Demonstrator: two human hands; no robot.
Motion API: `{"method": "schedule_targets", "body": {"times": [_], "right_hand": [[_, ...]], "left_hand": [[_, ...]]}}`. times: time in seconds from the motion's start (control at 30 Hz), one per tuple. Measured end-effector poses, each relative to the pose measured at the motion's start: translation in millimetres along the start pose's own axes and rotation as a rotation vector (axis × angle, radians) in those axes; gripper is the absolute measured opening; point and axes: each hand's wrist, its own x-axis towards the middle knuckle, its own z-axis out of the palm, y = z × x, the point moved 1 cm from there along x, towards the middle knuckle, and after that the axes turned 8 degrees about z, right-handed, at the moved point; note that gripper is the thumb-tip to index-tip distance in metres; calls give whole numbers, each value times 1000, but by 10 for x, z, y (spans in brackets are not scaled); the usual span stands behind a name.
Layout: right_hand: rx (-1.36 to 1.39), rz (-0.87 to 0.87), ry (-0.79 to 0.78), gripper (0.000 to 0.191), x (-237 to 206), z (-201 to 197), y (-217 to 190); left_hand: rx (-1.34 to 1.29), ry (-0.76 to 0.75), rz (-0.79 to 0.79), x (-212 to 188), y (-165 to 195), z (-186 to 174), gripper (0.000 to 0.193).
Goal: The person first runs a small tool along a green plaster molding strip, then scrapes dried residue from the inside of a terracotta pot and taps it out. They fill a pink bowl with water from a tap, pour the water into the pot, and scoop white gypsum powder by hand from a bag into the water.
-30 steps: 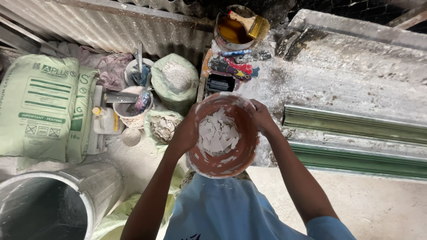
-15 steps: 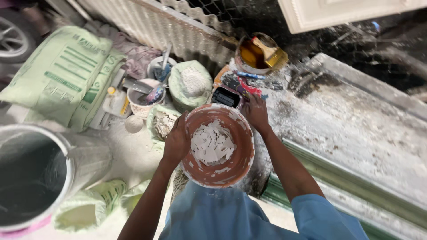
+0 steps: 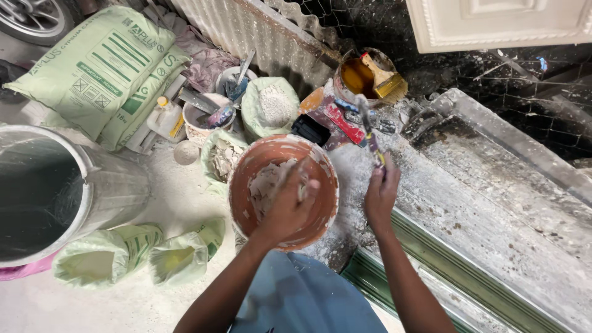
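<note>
The round terracotta-coloured bowl (image 3: 283, 191), crusted with white plaster flakes, sits at the dusty grey table's (image 3: 481, 203) near edge. The left hand (image 3: 287, 206) reaches into it, fingers curled on plaster. At three o'clock, the right hand (image 3: 380, 192) grips a thin tool (image 3: 370, 139). Green sacks (image 3: 92, 68) and a metal drum (image 3: 55, 191) crowd nine o'clock.
</note>
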Motion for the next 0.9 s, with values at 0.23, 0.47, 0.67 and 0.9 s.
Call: {"method": "schedule_targets", "body": {"times": [0.23,0.47,0.67,0.9], "right_hand": [[-82,-610,-518,50,-770,103,-198],[293,121,-639,62,133,494,-209],[659,507,-826,66,46,702,-352],[689,596,-768,65,-57,672,-473]], "left_hand": [[-533,234,-325,10,-177,377,53],[217,109,-137,-156,-358,93,69],[31,-439,5,-162,-163,63,64],[335,-298,5,-156,-114,-131,68]]}}
